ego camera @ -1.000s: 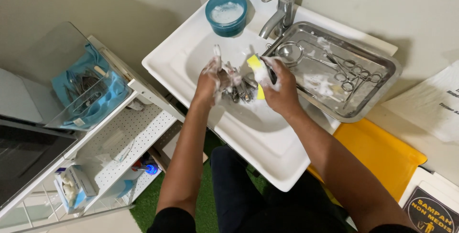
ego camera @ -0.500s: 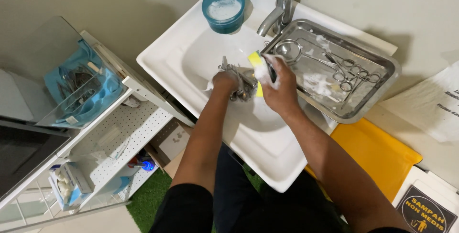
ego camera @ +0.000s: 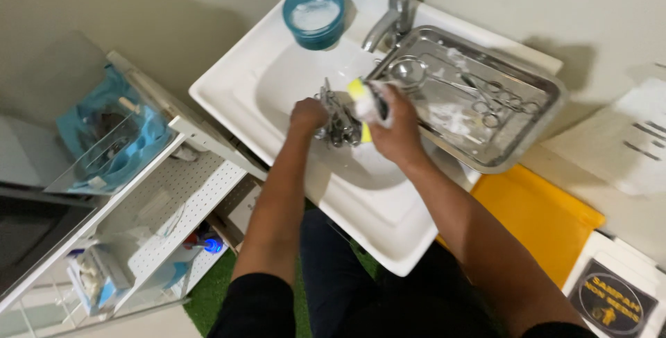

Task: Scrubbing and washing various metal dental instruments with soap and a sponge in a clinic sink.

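Left hand [ego camera: 307, 115] clenched around bundle of metal instruments [ego camera: 338, 122] over white sink [ego camera: 229, 88], right hand [ego camera: 394, 128] just beside it grasping soapy yellow sponge [ego camera: 362, 95], steel tray [ego camera: 534, 130] beyond right hand

White sink [ego camera: 229, 81], teal soap dispenser [ego camera: 313, 13], yellow sponge [ego camera: 358, 91], silver steel tray [ego camera: 534, 85], orange-yellow mat [ego camera: 538, 217].
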